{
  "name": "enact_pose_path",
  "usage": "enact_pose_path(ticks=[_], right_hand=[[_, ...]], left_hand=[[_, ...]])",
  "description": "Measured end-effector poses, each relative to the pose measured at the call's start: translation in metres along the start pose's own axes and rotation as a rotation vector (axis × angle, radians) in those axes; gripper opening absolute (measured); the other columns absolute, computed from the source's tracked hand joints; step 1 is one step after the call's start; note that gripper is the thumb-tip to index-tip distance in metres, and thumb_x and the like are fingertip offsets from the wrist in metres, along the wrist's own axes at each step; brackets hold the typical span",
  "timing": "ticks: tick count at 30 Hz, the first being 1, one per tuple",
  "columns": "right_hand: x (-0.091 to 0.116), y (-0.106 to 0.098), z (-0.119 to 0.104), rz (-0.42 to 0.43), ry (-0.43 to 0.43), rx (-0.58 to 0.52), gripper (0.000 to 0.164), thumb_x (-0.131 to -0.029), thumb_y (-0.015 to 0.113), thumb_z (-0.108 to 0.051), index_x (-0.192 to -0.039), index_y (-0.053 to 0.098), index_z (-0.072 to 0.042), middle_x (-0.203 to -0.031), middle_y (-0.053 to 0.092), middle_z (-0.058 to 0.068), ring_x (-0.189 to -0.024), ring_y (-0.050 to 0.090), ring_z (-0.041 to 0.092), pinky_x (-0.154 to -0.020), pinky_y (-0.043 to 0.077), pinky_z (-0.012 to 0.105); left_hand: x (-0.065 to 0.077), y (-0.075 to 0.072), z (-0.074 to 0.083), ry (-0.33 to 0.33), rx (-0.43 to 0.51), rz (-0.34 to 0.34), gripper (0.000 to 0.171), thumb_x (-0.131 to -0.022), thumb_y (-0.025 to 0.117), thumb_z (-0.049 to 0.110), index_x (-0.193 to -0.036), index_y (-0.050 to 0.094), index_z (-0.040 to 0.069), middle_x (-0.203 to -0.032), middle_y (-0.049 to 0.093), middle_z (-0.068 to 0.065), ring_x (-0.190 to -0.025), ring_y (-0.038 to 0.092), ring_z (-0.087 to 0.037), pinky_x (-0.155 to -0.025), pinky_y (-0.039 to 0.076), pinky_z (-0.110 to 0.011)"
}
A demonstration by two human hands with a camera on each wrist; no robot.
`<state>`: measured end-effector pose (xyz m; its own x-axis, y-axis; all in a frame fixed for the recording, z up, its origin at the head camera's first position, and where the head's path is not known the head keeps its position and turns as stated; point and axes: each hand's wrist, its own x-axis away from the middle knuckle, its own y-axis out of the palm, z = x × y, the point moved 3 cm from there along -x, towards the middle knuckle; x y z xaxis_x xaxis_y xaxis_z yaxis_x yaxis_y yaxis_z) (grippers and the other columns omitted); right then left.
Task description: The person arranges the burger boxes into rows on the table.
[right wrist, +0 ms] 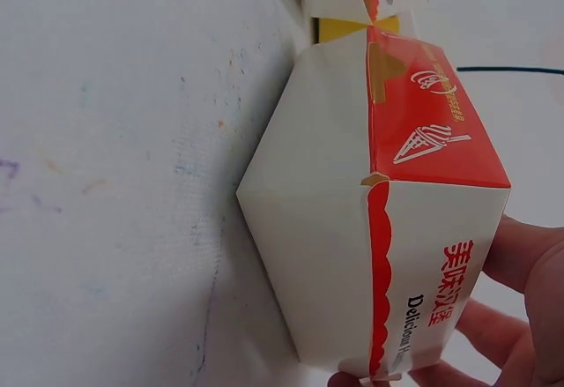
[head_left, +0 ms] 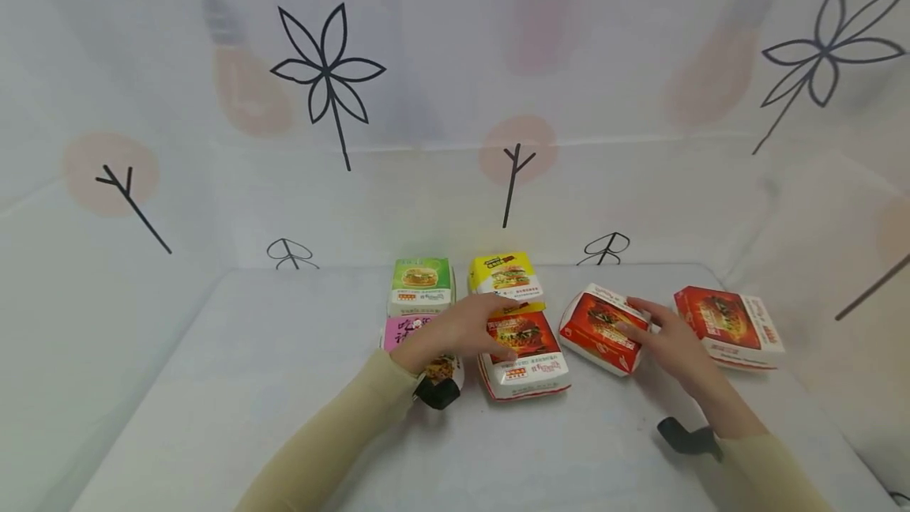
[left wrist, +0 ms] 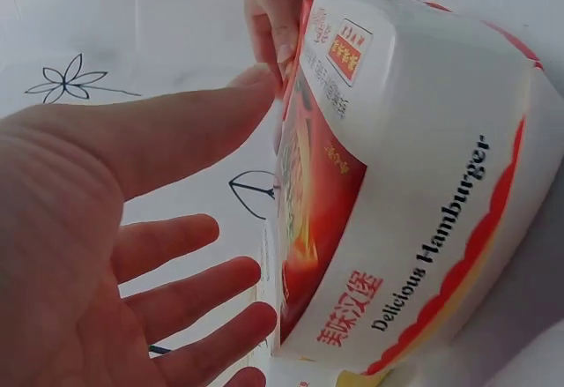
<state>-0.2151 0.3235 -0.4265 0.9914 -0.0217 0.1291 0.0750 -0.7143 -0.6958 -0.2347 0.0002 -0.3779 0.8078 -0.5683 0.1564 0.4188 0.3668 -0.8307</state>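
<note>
My right hand (head_left: 671,346) grips a red and white hamburger box (head_left: 603,329), which sits turned at an angle on the table. In the right wrist view, its thumb and fingers are around the far side of that box (right wrist: 335,219). My left hand (head_left: 462,330) is over another red and white hamburger box (head_left: 526,366). Its thumb and fingers are spread in the left wrist view, the thumb near the top of this box (left wrist: 405,167); whether they touch is unclear. The left forearm and hand partly cover a purple box (head_left: 401,330).
Behind the left hand stand a green box (head_left: 421,283) and a yellow box (head_left: 506,271). Another red and white box (head_left: 728,326) lies to the right of the right hand. A white cloth (head_left: 455,204) with plant drawings hangs behind the white-covered table (head_left: 540,464).
</note>
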Motion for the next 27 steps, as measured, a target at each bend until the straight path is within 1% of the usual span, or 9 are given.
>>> enact_pose_path(ticks=[2,5,9,14,17,21,24,27], right_hand=[[-0.002,0.0,-0.001,0.0,0.002,-0.006,0.081,-0.097,0.06,-0.049,-0.154,0.03,0.0,-0.15,0.028,0.036,-0.132,0.027,0.056,-0.098,0.039,0.068],[-0.006,0.0,-0.002,0.002,0.006,-0.016,0.079,-0.097,0.06,-0.046,-0.154,0.03,0.0,-0.15,0.028,0.036,-0.133,0.027,0.055,-0.1,0.038,0.068],[-0.01,-0.001,-0.003,0.003,0.017,-0.033,0.08,-0.097,0.06,-0.047,-0.155,0.03,-0.002,-0.15,0.028,0.036,-0.134,0.026,0.054,-0.1,0.038,0.067],[-0.015,-0.001,-0.003,-0.005,0.024,-0.054,0.082,-0.096,0.06,-0.051,-0.156,0.029,-0.005,-0.151,0.027,0.035,-0.134,0.026,0.053,-0.1,0.04,0.065],[-0.017,-0.001,-0.005,-0.01,0.015,-0.057,0.083,-0.096,0.059,-0.053,-0.156,0.028,-0.005,-0.151,0.027,0.035,-0.134,0.026,0.053,-0.101,0.039,0.065],[-0.02,-0.002,-0.007,-0.015,0.021,-0.069,0.084,-0.095,0.058,-0.055,-0.157,0.026,-0.007,-0.152,0.025,0.035,-0.135,0.025,0.054,-0.101,0.038,0.066],[-0.023,-0.003,-0.007,-0.021,0.04,-0.084,0.083,-0.096,0.058,-0.054,-0.158,0.025,-0.008,-0.152,0.023,0.035,-0.134,0.024,0.053,-0.102,0.037,0.066],[-0.027,-0.004,-0.006,-0.024,0.051,-0.092,0.082,-0.097,0.057,-0.053,-0.158,0.025,-0.009,-0.153,0.022,0.035,-0.134,0.024,0.053,-0.102,0.037,0.066]], left_hand=[[-0.004,0.0,0.002,-0.018,0.012,0.003,0.074,-0.083,0.079,0.046,-0.148,0.048,0.031,-0.148,0.048,0.003,-0.127,0.046,-0.021,-0.106,0.04,-0.048],[-0.008,0.0,0.006,-0.03,0.033,-0.007,0.068,-0.085,0.076,0.049,-0.146,0.051,0.034,-0.144,0.051,0.005,-0.124,0.048,-0.02,-0.103,0.043,-0.047],[-0.014,0.002,0.011,-0.018,0.051,-0.035,0.063,-0.086,0.073,0.052,-0.144,0.053,0.034,-0.142,0.054,0.005,-0.123,0.049,-0.02,-0.103,0.043,-0.047],[-0.023,0.004,0.013,0.024,0.043,-0.044,0.059,-0.089,0.07,0.051,-0.142,0.055,0.032,-0.141,0.055,0.007,-0.123,0.05,-0.017,-0.104,0.043,-0.044],[-0.028,0.002,0.016,0.067,0.043,-0.036,0.058,-0.09,0.069,0.047,-0.143,0.055,0.028,-0.141,0.056,0.007,-0.125,0.05,-0.015,-0.105,0.043,-0.041],[-0.039,-0.003,0.023,0.121,0.081,-0.028,0.056,-0.092,0.069,0.042,-0.143,0.055,0.023,-0.138,0.058,0.005,-0.126,0.052,-0.013,-0.104,0.044,-0.035],[-0.049,-0.005,0.028,0.13,0.129,-0.021,0.054,-0.093,0.069,0.041,-0.142,0.055,0.022,-0.136,0.059,0.004,-0.124,0.054,-0.011,-0.1,0.046,-0.031],[-0.059,-0.004,0.032,0.117,0.185,-0.007,0.054,-0.093,0.069,0.041,-0.142,0.055,0.023,-0.136,0.059,0.004,-0.122,0.055,-0.011,-0.098,0.047,-0.032]])
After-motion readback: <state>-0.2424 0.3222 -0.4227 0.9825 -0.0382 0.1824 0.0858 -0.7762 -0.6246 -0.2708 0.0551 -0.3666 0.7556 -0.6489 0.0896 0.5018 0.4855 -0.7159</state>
